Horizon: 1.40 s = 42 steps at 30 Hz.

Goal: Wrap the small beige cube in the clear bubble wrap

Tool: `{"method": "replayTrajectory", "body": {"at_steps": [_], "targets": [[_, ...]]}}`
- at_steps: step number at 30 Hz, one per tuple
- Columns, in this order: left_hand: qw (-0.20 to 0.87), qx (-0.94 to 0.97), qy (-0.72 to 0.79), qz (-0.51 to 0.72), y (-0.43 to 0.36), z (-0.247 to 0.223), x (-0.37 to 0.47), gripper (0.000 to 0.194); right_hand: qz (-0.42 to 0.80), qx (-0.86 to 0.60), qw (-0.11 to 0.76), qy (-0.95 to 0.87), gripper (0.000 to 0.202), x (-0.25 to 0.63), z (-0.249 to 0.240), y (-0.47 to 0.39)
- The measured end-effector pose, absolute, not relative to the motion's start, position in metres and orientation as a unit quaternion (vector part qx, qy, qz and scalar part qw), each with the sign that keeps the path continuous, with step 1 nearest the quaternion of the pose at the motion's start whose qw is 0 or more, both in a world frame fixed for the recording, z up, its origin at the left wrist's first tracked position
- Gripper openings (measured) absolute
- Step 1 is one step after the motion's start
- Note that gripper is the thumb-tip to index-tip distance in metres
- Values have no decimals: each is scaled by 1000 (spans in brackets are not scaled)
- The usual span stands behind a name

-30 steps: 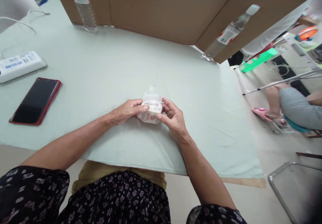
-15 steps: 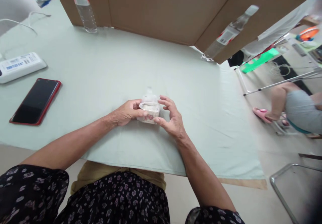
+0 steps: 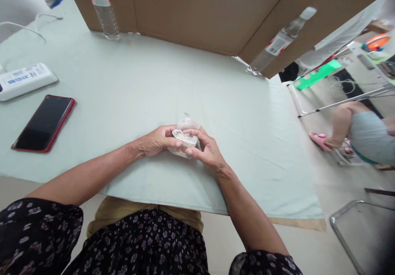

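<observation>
Packet (image 3: 187,140), small and pale, sits between the two hands near the middle of the surface's near edge, with a strip of cloth between it and that edge. Whether it touches the cloth cannot be told. The left hand (image 3: 156,141) grips its left side, thumb across the front; the right hand (image 3: 210,148) grips its right side, thumb at the front and a finger bent over the top. Thin, cloudy plastic (image 3: 187,123) stands up crumpled behind it, and reddish print shows faintly on the front.

Pale green cloth with soft creases covers the surface (image 3: 154,81). A wide stretch of it runs from the hands to the smooth brown cardboard (image 3: 191,11) along the far edge, and another to the slanting right edge. At the near right corner a wooden strip (image 3: 299,224) shows beneath the cloth.

Toward the left edge lie a flat black phone (image 3: 43,122) in a red case and, beyond it, a white rounded device (image 3: 26,81) with a printed label. One clear ribbed bottle (image 3: 105,15) stands against the left part of the cardboard; another bottle (image 3: 280,42), white-capped, is at its right part.
</observation>
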State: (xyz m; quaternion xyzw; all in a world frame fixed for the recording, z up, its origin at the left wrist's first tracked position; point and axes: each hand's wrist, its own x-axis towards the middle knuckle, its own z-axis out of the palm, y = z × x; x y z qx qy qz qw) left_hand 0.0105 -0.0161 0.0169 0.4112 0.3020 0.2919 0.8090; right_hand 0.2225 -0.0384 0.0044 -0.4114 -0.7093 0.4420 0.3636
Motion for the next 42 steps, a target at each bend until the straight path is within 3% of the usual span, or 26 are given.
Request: {"method": "replayTrajectory", "body": {"at_steps": [7,9,16,20,27,34,42], "targets": [[822,347,306,331,-11,16,11,53,469,-435,448,-625,99,224,-6,-37],[818,341,316,339,-10,15,10,55,479,-441,446,-615,101,226,-7,-36],[786,393,340,336,-13,16,12,45,375,-493,452,-641,74,223,-3,-41],[751,449,351,332,-15,20,11,33,380,-503,464,-622,68,218,-3,-45],[775,438,345,298,-12,23,6,40,439,-499,468,-583,67,215,0,-47],[789,438,337,268,-16,20,9,40,492,-498,468,-539,41,214,8,-45],[776,424,358,299,-16,17,14,37,446,-520,485,-543,27,207,9,-46]]}}
